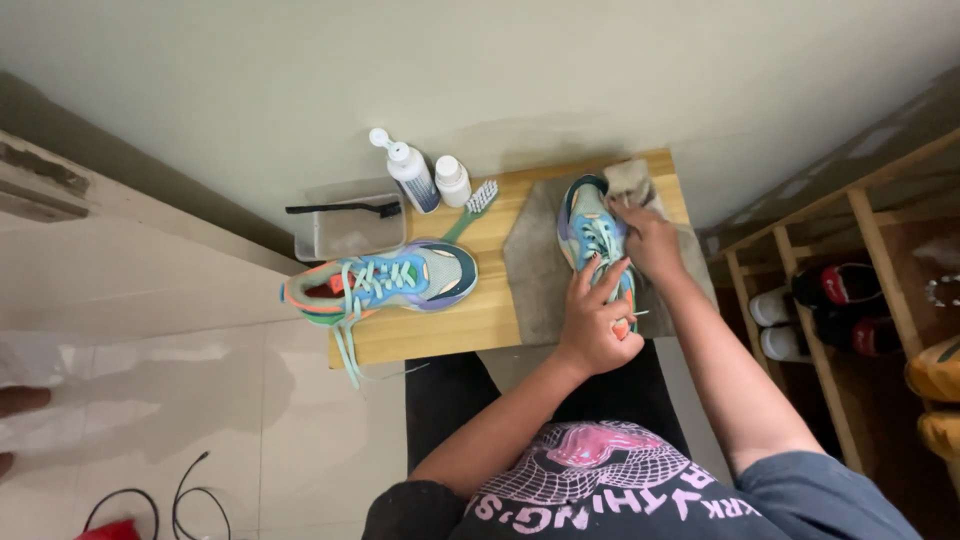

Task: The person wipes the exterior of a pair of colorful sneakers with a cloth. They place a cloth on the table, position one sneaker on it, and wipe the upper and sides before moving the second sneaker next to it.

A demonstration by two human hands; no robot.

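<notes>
A pastel blue, green and orange sneaker (592,232) stands on a grey cloth mat (535,270) on the small wooden table (470,320). My left hand (597,320) grips its near end, holding it steady. Farther up, my right hand (650,240) presses a grey rag (630,180) against the sneaker's side. The matching second sneaker (385,282) lies on its side at the table's left edge, its laces hanging over the front.
At the back of the table stand two white bottles (412,172), a green-handled brush (472,208) and a clear tub (350,232) with a black brush across it. A wooden shoe rack (860,290) with shoes is to the right. Cables lie on the tiled floor at lower left.
</notes>
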